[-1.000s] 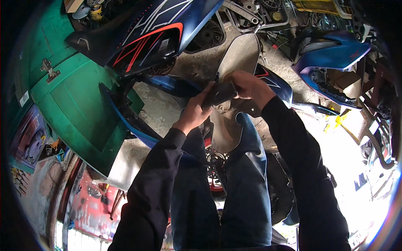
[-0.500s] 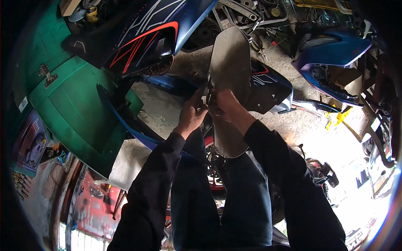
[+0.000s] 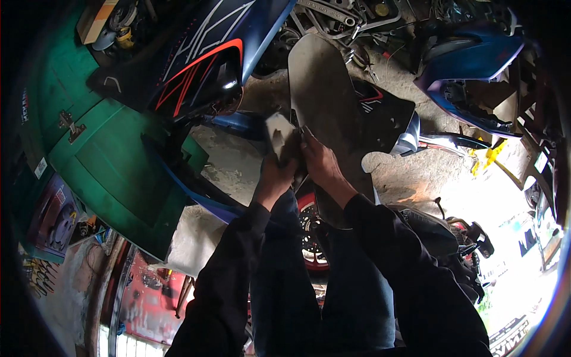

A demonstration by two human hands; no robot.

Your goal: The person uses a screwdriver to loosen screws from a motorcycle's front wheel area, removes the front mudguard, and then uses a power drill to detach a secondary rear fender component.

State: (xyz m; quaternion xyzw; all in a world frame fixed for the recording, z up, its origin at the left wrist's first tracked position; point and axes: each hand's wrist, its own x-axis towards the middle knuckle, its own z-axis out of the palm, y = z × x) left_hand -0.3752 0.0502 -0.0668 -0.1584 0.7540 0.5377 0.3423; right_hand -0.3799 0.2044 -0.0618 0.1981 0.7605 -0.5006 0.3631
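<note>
A long grey board (image 3: pixel 321 83) with rounded ends lies upright in the picture, between my arms and above my knees. My right hand (image 3: pixel 323 159) is closed on its left edge, with fingertips pointing up along that edge. My left hand (image 3: pixel 278 178) is closed around a pale, blocky object (image 3: pixel 279 128) with a dark patch, held just left of the board. That object is blurred and its kind is not clear. Some fingers of the left hand are in shadow.
Dark blue motorcycle fairings with red and white stripes (image 3: pixel 208 59) lie at upper left, another fairing (image 3: pixel 470 53) at upper right. A green metal panel (image 3: pixel 113 166) stands at left. Metal parts (image 3: pixel 345 18) crowd the far side. A red-rimmed wheel (image 3: pixel 309 232) shows below the board.
The pale object has come into view in my left hand beside the board. My right hand has shifted down slightly, and its fingers now point up along the edge. The view has shifted a little.
</note>
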